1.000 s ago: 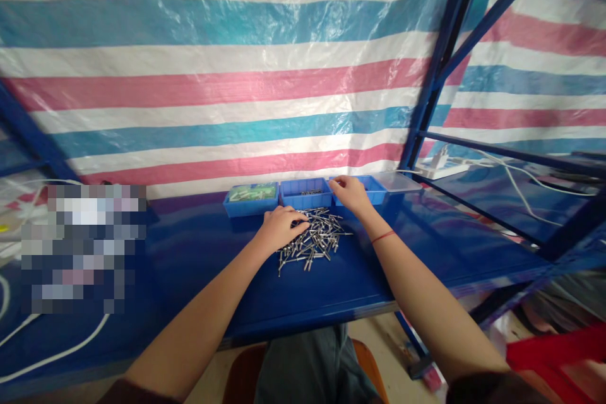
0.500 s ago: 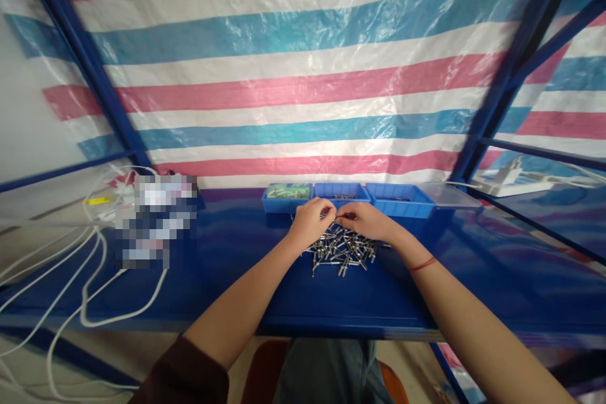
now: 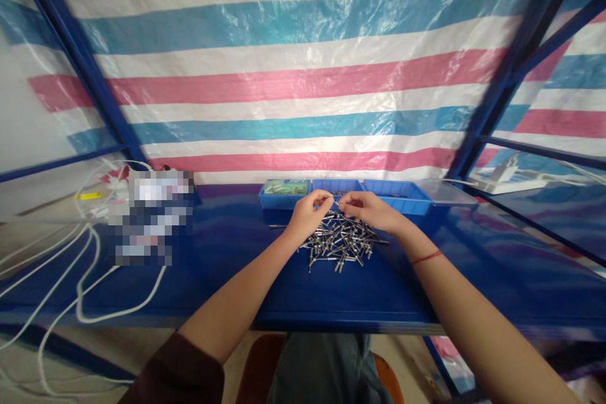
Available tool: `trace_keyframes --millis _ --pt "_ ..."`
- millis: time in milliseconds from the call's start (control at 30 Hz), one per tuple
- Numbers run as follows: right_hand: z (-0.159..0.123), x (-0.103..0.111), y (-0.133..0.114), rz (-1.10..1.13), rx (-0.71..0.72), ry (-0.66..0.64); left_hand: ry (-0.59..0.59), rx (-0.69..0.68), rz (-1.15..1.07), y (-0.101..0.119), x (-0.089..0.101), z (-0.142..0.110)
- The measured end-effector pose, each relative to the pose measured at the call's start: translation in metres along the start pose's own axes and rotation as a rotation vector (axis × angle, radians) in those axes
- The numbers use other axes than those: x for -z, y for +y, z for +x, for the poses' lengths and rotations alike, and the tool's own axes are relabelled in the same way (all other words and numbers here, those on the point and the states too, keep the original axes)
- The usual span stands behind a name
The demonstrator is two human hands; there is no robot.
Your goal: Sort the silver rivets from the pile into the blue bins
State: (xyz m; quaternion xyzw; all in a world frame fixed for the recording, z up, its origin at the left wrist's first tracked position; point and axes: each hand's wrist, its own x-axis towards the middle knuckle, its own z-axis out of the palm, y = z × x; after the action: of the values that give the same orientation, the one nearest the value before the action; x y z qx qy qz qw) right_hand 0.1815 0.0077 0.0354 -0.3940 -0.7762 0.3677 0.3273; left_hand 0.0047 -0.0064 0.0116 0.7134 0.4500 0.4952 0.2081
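Pinching a rivet [image 3: 336, 203] above the far edge of the pile [image 3: 338, 245]: left hand [image 3: 308, 213] and right hand [image 3: 368, 209] both have fingertips closed on it, equally near. Long axis looks crosswise; too small to confirm. Bins [image 3: 407, 205] sit beyond the pile.

Shiny metal rivets [image 3: 339, 241] — glossy smooth tabletop [image 3: 227, 265] — crinkled plastic sheeting [image 3: 284, 88]
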Motion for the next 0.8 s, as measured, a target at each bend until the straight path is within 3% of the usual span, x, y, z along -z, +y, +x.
trace_keyframes --millis 167,233,400,533,633,800 --pt "0.005 0.000 0.001 -0.066 0.139 0.162 -0.087 -0.021 0.106 -0.003 0.002 0.000" --pt "0.007 0.006 0.006 -0.148 0.156 0.297 -0.121 -0.073 0.173 -0.005 0.002 0.000" --pt "0.008 0.038 0.034 -0.466 0.034 0.783 -0.164 -0.146 0.358 -0.008 0.005 0.000" --pt "0.004 0.055 0.049 -0.692 -0.057 0.891 -0.216 -0.204 0.455 -0.008 0.008 0.001" --pt "0.003 0.051 0.043 -0.681 -0.036 0.805 -0.234 -0.228 0.472 -0.007 0.009 0.003" --pt "0.006 0.026 0.021 -0.535 0.069 0.241 -0.258 -0.270 0.507 -0.005 0.010 0.007"
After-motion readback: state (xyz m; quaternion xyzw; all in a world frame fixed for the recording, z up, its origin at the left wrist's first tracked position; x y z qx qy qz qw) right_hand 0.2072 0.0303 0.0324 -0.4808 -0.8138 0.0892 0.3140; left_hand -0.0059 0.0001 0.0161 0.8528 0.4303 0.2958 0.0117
